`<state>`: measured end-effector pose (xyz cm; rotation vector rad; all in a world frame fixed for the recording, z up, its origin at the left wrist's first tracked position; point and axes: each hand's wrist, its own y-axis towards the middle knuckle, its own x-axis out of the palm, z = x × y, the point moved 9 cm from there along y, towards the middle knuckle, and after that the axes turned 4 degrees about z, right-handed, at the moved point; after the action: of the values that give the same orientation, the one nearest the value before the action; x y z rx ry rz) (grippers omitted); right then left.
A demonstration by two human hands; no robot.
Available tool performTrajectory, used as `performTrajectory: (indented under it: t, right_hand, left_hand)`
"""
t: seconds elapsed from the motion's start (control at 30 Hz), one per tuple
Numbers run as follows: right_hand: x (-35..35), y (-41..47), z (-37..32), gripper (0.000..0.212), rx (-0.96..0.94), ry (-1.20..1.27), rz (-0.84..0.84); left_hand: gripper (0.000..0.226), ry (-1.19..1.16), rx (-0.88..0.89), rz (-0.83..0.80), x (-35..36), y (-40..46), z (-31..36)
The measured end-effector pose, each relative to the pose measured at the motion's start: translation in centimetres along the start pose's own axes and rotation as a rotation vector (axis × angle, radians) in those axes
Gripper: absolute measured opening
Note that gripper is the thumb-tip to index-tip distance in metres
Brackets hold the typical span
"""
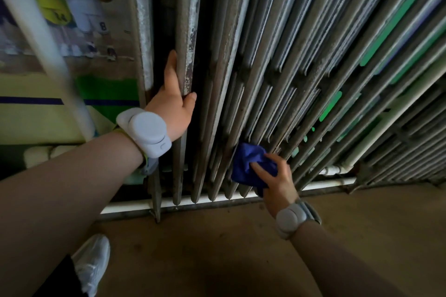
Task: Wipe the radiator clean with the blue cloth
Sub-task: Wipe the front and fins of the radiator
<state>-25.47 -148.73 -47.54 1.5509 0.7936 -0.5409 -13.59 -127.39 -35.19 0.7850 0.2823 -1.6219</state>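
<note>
radiator (253, 75) fins, grey and rust-flecked, fill most of the view, running from the top edge down to a white pipe (217, 196) that lies along the floor (241, 243). the blue cloth (248, 164) sits low on the radiator, bunched against the lower ends of the middle fins, just above the pipe. the right hand (277, 176) holds it there: the thumb lies across the front of the cloth and the other fingers curl round its far side, so the cloth is pinched between them and pressed onto the metal. the left hand (175, 101) grips one of the left-most fins higher up; its thumb runs straight up the left edge of the fin, and a fingertip shows wrapped round the right edge, while the rest of the fingers are hidden behind the fin. each wrist carries a pale grey band with a round disc. bright green patches show through the gaps between the fins on the right. to the left of the radiator a blurred poster (62, 19) hangs on the wall, with a white bar (41, 38) slanting in front of it. a white shoe (93, 263) stands on the brown floor at the lower left.
</note>
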Motion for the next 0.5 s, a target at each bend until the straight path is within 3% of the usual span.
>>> performTrajectory:
  t: [0.13,0.2,0.27,0.4,0.5]
  right_hand:
    - [-6.8,3.6,-1.5,0.05,-0.009,0.096,0.32]
    - [-8.5,6.0,-2.0,0.05,-0.003,0.091,0.428]
    - [-8.2,7.6,-1.8,0.054,0.021,0.045,0.451]
    - [-4.8,6.7,-1.5,0.041,0.08,0.035,0.456]
    - [-1.4,4.9,-0.3,0.036,0.119,-0.053,0.306]
  left_hand:
    - [0.072,0.017,-0.012,-0.047,0.3,0.1,-0.6]
    - [0.072,0.029,-0.018,-0.03,0.4,0.1,-0.6]
    - [0.071,0.025,-0.029,-0.02,0.7,0.1,-0.4]
    - [0.07,0.008,-0.048,0.017,0.7,0.1,-0.5]
    - [0.069,0.005,-0.044,0.027,0.8,0.1,-0.5]
